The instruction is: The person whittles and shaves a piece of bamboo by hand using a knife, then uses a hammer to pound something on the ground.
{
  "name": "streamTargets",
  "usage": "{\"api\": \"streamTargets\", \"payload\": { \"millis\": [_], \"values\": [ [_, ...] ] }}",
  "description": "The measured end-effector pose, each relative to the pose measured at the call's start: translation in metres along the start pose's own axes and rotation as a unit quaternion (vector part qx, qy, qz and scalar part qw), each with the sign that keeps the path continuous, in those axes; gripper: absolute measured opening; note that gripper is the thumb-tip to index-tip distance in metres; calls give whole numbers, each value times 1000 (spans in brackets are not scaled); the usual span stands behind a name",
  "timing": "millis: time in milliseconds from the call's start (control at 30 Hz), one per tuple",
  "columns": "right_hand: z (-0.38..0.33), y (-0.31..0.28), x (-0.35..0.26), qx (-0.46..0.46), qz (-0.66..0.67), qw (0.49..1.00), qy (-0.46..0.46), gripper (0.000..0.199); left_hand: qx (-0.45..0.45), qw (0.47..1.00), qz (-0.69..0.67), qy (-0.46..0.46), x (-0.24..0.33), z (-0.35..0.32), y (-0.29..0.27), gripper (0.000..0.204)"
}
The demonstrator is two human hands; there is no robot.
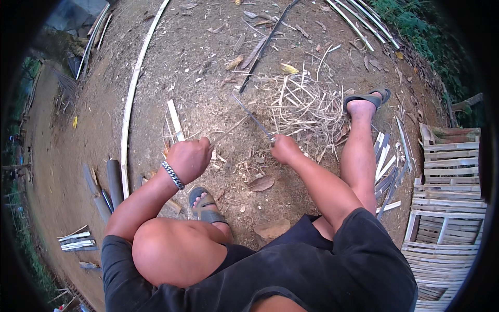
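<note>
While the right hand [285, 149] is gripping a long thin metal blade [253, 117] angling up-left away from the fingers, the left hand [188, 159] is closing around a pale flat bamboo strip [175, 120] pointing away over the dirt ground [208, 62]

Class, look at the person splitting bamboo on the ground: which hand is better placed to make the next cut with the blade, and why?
Right. The right hand already grips the knife, blade pointing forward over the shavings. The left hand is closed on a bamboo strip, likely steadying it.
</note>
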State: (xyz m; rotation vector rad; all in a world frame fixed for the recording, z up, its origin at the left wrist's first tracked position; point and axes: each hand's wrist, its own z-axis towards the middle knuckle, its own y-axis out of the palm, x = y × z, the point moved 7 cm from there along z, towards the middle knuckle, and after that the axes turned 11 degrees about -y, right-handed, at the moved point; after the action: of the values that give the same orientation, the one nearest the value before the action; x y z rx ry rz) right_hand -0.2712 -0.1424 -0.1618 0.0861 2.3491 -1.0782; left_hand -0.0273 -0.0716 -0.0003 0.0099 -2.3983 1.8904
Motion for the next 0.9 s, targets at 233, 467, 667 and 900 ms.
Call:
{"api": "streamTargets", "payload": {
  "millis": [233,467,667,900],
  "values": [
    [-1,12,18,-22,21,999,-17,39,-3,999,-20,-33,-10,-1,-1,22],
    [-2,20,44,16,23,999,-34,30,-12,996,-58,-67,-16,0,-2,25],
    [-13,32,24,-2,63,998,0,33,-20,980,-149,-132,-30,2,7,31],
    [-55,6,-79,-80,86,989,-93,43,-39,989,-98,-106,-25,2,9,29]
  ]
}}
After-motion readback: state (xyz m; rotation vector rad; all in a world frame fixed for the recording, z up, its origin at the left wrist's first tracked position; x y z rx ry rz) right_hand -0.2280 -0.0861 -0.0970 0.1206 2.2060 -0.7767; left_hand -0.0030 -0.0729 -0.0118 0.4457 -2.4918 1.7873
